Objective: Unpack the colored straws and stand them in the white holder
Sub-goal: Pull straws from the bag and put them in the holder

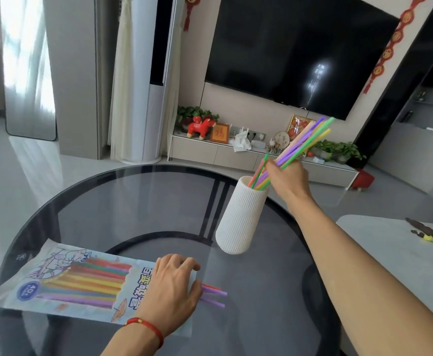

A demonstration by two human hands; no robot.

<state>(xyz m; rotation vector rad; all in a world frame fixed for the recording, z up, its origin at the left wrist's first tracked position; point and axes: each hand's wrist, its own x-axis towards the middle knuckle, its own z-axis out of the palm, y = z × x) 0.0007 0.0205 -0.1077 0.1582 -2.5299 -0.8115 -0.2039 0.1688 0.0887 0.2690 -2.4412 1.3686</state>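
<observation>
Gripping thin plastic straws (303, 142) in the ribbed white holder (241, 217), right hand (288, 179); left hand (174, 286) flat on glossy packet (76, 281).

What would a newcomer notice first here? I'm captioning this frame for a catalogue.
The right hand grips a bright bundle of colored straws, their lower ends in the ribbed white holder at the middle of the round glass table. Nearer, the left hand presses the straw package flat.
</observation>
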